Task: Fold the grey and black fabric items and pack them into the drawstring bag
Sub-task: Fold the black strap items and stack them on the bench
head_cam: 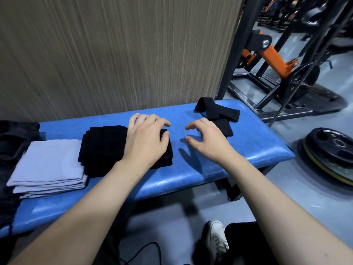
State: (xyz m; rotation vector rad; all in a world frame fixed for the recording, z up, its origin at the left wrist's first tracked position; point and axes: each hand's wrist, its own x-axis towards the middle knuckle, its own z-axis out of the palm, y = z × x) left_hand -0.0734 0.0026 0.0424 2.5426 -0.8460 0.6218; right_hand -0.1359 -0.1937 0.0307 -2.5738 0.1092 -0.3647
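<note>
While my left hand [147, 142] rests, fingers curled, on the one folded black cloth [107, 150] beside one folded grey cloth [51, 165], my right hand [206, 138] hovers spread, holding nothing, above bare blue bench [257, 146] near the black straps [219, 113] by its far edge.

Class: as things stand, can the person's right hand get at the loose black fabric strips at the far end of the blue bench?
Probably yes: the right hand hovers just before the loose black fabric strips, nothing between.
</note>
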